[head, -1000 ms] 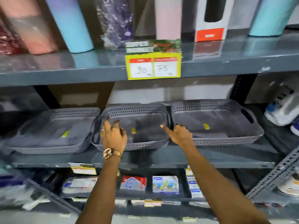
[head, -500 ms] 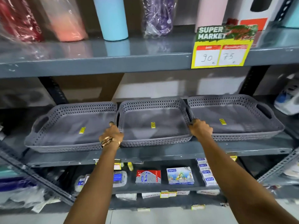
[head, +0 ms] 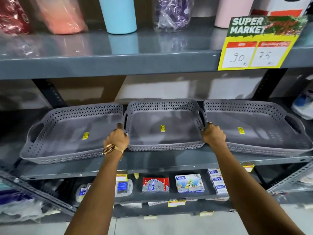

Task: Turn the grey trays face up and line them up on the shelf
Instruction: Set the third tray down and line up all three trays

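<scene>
Three grey perforated trays lie face up in a row on the middle shelf (head: 152, 162): a left tray (head: 67, 143), a middle tray (head: 162, 116) and a right tray (head: 254, 119). Each has a small yellow sticker inside. My left hand (head: 116, 140), with a gold watch on the wrist, grips the middle tray's left handle edge. My right hand (head: 213, 135) grips that tray's right handle edge, where it meets the right tray. The middle tray sits a little further back than the left one.
The shelf above holds tumblers and wrapped bottles, including a blue tumbler (head: 118, 14), with a yellow price sign (head: 257, 46) at its edge. The shelf below carries small boxes (head: 189, 183). Dark uprights (head: 50, 92) flank the bay.
My hands have gone from hovering over the middle tray to gripping its two sides. The view has shifted left, and the trays sit closer together in a row.
</scene>
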The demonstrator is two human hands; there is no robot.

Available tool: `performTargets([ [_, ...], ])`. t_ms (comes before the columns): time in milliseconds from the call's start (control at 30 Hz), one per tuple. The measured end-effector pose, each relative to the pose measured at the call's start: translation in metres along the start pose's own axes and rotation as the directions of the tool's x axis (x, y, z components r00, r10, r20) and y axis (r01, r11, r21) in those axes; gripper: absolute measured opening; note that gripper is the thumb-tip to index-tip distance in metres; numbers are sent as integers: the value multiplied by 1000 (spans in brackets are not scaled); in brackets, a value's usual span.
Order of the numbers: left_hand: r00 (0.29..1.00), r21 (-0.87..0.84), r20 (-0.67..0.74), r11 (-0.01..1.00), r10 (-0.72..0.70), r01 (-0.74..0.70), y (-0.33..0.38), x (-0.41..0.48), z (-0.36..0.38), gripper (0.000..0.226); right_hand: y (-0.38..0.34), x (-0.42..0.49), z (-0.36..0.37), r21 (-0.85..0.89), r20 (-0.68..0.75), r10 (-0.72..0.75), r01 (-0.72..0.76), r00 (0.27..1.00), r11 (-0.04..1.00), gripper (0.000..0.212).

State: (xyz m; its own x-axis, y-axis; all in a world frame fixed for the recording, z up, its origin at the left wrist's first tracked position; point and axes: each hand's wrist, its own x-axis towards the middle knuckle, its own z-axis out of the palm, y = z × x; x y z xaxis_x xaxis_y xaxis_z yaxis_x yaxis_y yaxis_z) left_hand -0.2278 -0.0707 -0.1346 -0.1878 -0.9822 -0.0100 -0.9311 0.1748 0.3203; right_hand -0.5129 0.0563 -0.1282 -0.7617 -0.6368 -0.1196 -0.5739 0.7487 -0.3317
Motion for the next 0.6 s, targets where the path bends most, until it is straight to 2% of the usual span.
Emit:
performTargets([
  [167,1000,-42,-4,999,-18,18,11,21,-2,38,-11,24,-5,36,32,-11,10,999,999,33],
  [367,995,-44,66,996,-77,80,21,38,-3,54,-21,40,-9,11,57,4,-5,998,1000,35],
  [600,996,-21,57,997,-67,68,24,31,-6,47,-19,31,-9,-7,52,27,-26,998,1000,33],
])
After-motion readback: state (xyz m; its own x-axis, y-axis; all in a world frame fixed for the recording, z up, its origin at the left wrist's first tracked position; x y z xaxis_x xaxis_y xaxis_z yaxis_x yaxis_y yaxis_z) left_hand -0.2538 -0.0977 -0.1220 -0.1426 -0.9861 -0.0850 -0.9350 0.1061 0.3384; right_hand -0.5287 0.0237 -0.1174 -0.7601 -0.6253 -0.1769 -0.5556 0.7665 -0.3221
